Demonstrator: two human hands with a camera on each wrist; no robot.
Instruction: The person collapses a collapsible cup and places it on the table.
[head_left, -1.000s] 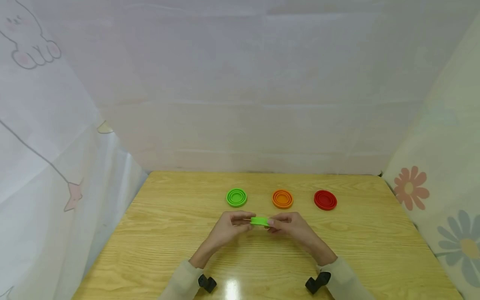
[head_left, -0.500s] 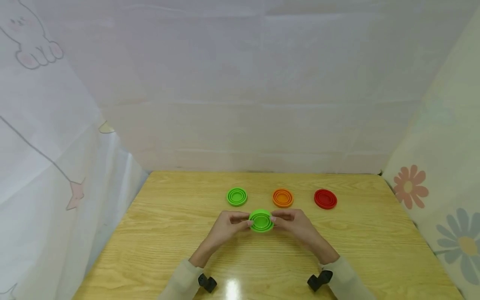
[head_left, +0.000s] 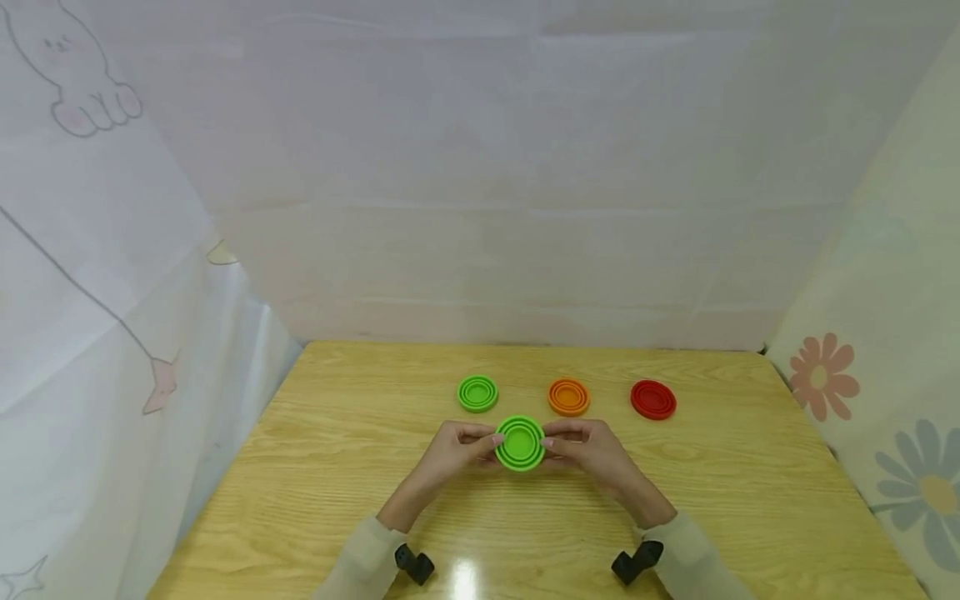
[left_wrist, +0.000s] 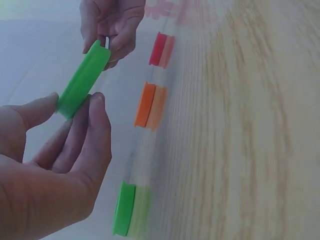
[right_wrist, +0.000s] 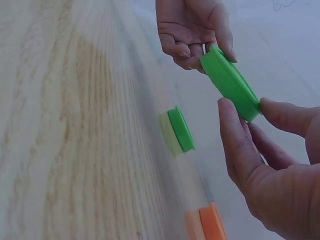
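Between both hands is a bright green collapsible cup, folded flat into concentric rings and held above the table. My left hand pinches its left edge, thumb on the ringed face and fingers behind. On the opposite edge my right hand pinches it the same way. The ringed face is tilted toward the head camera. Both wrist views show the cup edge-on, with a thin rim and a plain green side. Beyond the hands lie a second green collapsed cup, an orange one and a red one.
The wooden table carries the three flat cups in a row toward its back. A pale cloth backdrop rises behind its far edge, with printed cloth sides left and right. Black wrist cameras sit at both sleeves.
The held green cup has turned from edge-on to show its ringed face to the head camera. Both hands stay in nearly the same place, thumbs now on that face.
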